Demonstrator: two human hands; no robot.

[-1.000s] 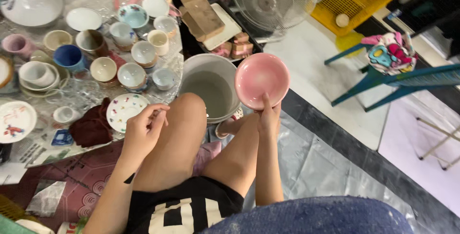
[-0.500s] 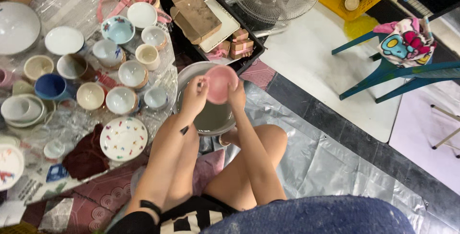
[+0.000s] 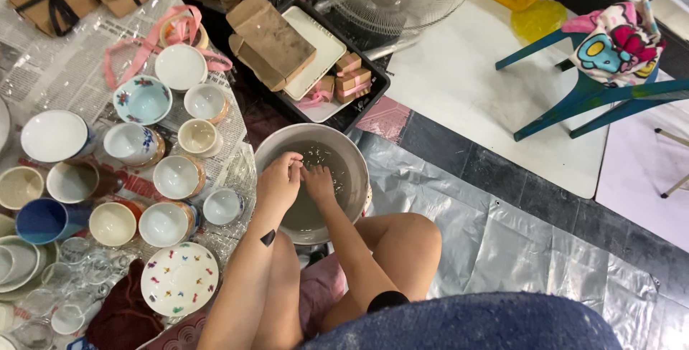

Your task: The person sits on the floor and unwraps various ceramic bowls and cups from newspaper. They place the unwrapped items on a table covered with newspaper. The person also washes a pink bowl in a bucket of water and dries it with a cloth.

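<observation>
- The left hand (image 3: 278, 181) and the right hand (image 3: 318, 181) meet in the murky water of a round metal basin (image 3: 357, 167), fingers curled; whether they grip anything under the water cannot be told.
- The basin sits upright, mouth up, round with no long axis, just far of the knees.
- Left of it, cups (image 3: 179, 176) crowd on newspaper (image 3: 43, 77).
- A speckled plate (image 3: 179, 279) lies nearer, left.

Light is even and fairly bright, falling from above; shadows are soft and short, darkest under the tray (image 3: 373, 81) and between the legs. Mild glare streaks the grey plastic sheet (image 3: 531, 249) and glints on the water in the basin (image 3: 355, 160). The blue cloth (image 3: 474, 325) at the bottom edge is soft, out of focus. Little edge distortion shows.
</observation>
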